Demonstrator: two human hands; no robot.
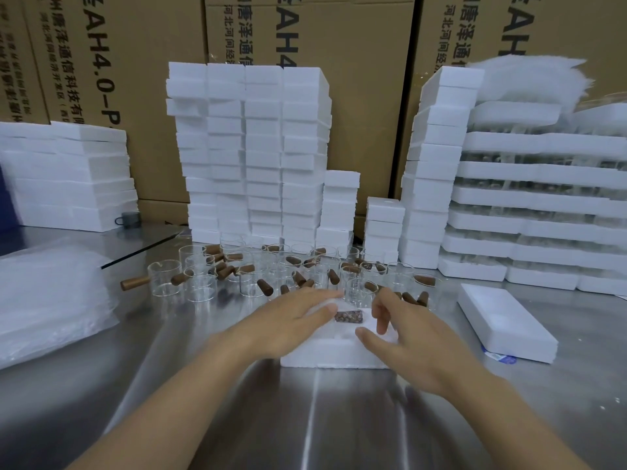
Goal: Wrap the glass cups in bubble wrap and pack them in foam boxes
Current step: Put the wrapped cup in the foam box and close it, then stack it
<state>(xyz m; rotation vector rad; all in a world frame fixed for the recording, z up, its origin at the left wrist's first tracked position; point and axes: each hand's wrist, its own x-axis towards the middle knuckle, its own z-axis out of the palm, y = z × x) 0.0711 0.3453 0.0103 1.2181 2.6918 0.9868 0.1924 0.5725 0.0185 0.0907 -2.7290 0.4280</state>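
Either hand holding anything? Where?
Left hand lies flat on the foam box, gripping nothing. Right hand curls its fingers onto the box beside the brown handle; a pinch cannot be told.

A warehouse packing station
Printed cardboard cartons (369, 106) wall the back; stacks of white foam boxes (251, 147) and many glass cups (165, 279) crowd a steel desk (305, 418).

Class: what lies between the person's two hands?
In the head view, a short brown handle lies in the foam box, between the left hand and right hand.
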